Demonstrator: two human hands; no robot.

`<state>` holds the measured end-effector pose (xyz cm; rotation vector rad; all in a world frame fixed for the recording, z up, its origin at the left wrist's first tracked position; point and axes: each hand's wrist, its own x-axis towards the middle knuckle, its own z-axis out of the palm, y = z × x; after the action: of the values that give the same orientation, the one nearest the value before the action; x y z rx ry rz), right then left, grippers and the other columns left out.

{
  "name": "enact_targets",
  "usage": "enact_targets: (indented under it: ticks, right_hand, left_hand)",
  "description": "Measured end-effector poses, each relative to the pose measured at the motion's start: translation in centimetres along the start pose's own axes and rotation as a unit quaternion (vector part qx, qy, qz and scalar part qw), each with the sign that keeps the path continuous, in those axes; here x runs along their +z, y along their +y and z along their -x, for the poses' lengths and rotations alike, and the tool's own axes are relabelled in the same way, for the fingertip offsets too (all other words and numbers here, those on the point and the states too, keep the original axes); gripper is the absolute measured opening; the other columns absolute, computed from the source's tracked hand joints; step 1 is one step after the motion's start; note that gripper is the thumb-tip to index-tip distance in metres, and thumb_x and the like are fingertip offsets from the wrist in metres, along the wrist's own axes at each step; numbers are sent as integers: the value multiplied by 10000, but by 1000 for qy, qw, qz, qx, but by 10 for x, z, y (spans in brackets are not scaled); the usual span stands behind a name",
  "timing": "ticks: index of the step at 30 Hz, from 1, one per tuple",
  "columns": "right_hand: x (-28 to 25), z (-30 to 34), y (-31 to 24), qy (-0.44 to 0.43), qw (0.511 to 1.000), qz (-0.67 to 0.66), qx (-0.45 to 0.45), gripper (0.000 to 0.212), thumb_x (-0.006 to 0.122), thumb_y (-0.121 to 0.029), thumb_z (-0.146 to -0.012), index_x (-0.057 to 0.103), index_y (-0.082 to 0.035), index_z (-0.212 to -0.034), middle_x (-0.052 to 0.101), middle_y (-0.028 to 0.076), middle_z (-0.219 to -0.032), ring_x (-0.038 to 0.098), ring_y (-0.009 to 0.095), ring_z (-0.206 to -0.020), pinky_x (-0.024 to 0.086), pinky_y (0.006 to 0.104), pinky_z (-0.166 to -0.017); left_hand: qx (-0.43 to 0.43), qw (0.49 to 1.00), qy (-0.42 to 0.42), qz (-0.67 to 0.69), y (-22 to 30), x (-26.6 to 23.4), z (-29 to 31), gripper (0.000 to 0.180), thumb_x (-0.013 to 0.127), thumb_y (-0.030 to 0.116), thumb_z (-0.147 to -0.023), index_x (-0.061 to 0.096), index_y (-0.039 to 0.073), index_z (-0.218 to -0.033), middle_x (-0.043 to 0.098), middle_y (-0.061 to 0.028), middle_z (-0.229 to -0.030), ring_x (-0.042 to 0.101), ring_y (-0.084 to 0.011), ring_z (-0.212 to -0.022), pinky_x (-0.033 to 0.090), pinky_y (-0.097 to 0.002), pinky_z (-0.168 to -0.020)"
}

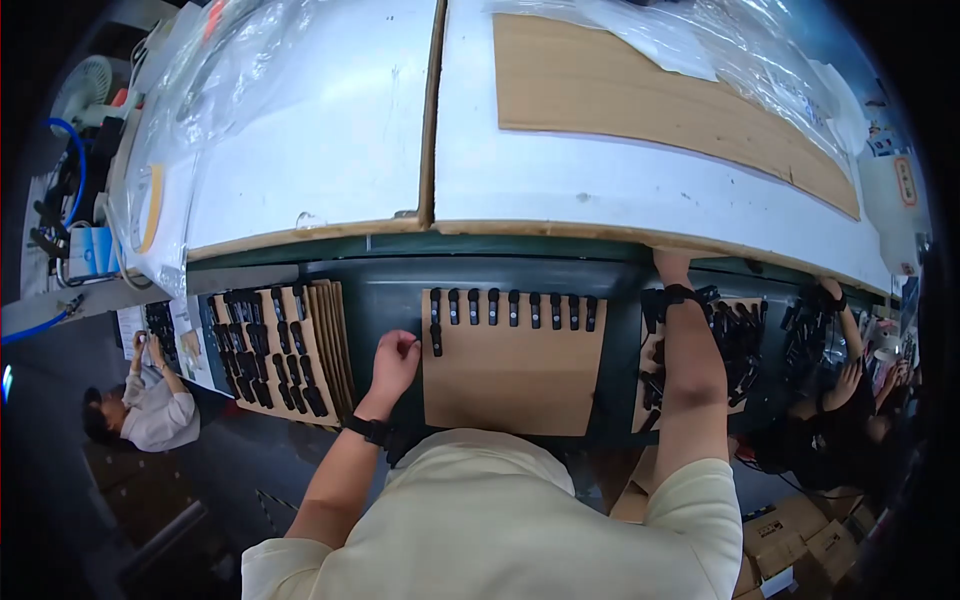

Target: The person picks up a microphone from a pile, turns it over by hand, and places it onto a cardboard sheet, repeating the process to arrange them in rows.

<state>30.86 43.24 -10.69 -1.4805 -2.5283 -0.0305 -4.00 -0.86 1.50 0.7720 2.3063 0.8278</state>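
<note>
In front of me lies a brown cardboard sheet (512, 380). Small black clip-like devices (514, 307) stand in a row along its far edge, and one more black device (436, 340) lies below the row at the left. My left hand (397, 362) is beside that device at the sheet's left edge, its fingers curled together; whatever they may hold is too small to make out. My right arm stretches across a heap of black devices (735, 345) on another cardboard sheet. The right hand (672, 264) reaches to the shelf's front edge, which hides its fingers.
To the left, stacked cardboard sheets (335, 340) carry rows of black devices. A white shelf (310, 130) with plastic film and a cardboard piece (640, 90) spans the far side. Co-workers sit at left (150, 405) and right (830, 420). Cartons (785, 535) stand at lower right.
</note>
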Motion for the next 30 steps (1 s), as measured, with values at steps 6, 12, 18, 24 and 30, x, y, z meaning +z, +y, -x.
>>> enact_targets:
  ticks: [6, 12, 18, 24, 30]
  right_hand:
    - [11, -24, 20, 25, 997, -52, -44, 288, 688, -220, -844, 643, -41, -1066, 671, 160, -993, 631, 338, -945, 495, 430, -838]
    - [-14, -20, 1, -6, 988, -150, -45, 285, 696, -207, -846, 641, -42, -1072, 671, 143, -981, 636, 301, -917, 498, 401, -822]
    - [-85, 4, -83, -98, 928, -359, 22, 268, 705, -162, -847, 639, -40, -1076, 665, 107, -961, 625, 216, -876, 492, 333, -798]
    - [-268, 112, -202, -119, 828, -547, -38, 233, 710, -25, -810, 653, -25, -1036, 634, 55, -864, 573, 122, -729, 468, 256, -639]
    - [-339, 159, -238, -96, 796, -588, -104, 291, 744, -8, -774, 656, -49, -1049, 648, 71, -893, 574, 157, -695, 452, 257, -593]
  left_hand:
    - [17, 999, -33, -23, 2, -1, 7, 120, 666, 66, -829, 625, -4, -919, 609, -140, -857, 618, -235, -734, 506, -323, -680]
    - [24, 998, -51, 31, 34, -8, 16, 77, 634, 37, -854, 631, 0, -922, 604, -128, -927, 613, -218, -748, 498, -290, -693]
    - [143, 980, -68, 121, 101, -22, 19, 140, 617, 10, -866, 625, 7, -1005, 591, -94, -992, 598, -184, -839, 478, -265, -774]
    - [264, 941, -142, 159, 189, -40, 50, 298, 670, 42, -825, 622, 20, -1118, 603, -104, -1108, 602, -220, -932, 467, -324, -885]
    - [368, 905, -174, 123, 207, -63, 87, 335, 739, 58, -764, 641, 22, -1082, 655, -112, -1051, 614, -260, -906, 466, -386, -927]
